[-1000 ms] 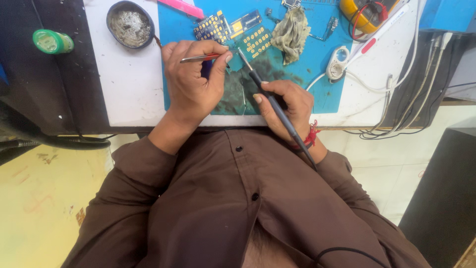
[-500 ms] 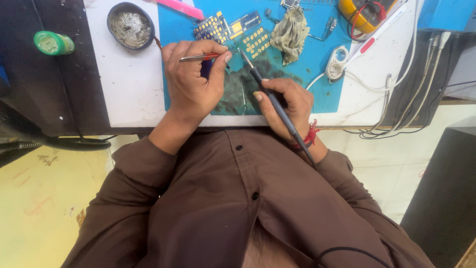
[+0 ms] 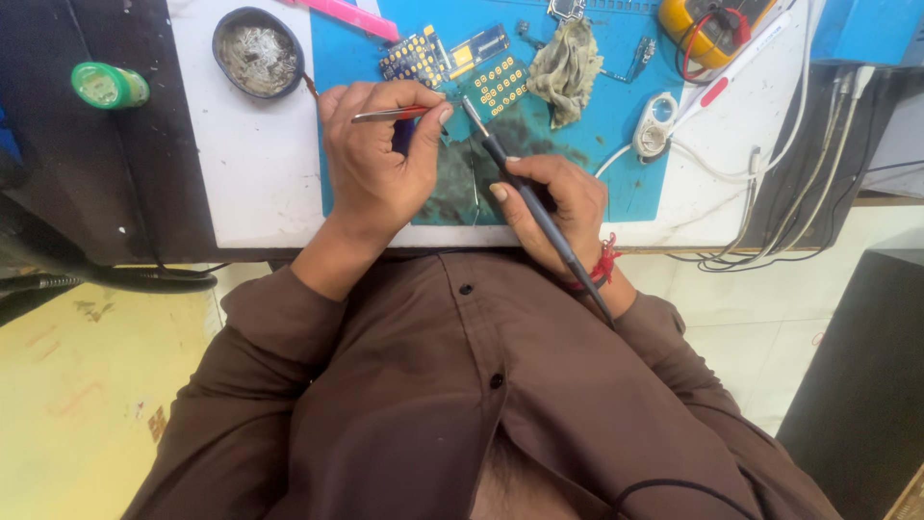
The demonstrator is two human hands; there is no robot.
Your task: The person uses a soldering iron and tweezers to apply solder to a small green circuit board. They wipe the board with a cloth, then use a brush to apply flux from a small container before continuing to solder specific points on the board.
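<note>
My left hand (image 3: pixel 377 159) pinches a pair of metal tweezers with red grips (image 3: pixel 397 114), their tips pointing right over the blue work mat (image 3: pixel 616 144). My right hand (image 3: pixel 556 202) grips a dark soldering iron (image 3: pixel 525 197) like a pen, its tip up near the tweezers' tips. Both tips meet just below a blue circuit board with gold pads (image 3: pixel 452 60). What lies exactly under the tips is too small to make out.
A round dark tin of metal wool (image 3: pixel 258 39) sits at the mat's left. A crumpled cloth (image 3: pixel 568 60), a yellow multimeter (image 3: pixel 712 21), a pink strip (image 3: pixel 346 14), white cables (image 3: pixel 770 144) and a green-capped bottle (image 3: pixel 109 86) surround the mat.
None beyond a slight shift of the view; both hands stay put with their tools over the mat.
</note>
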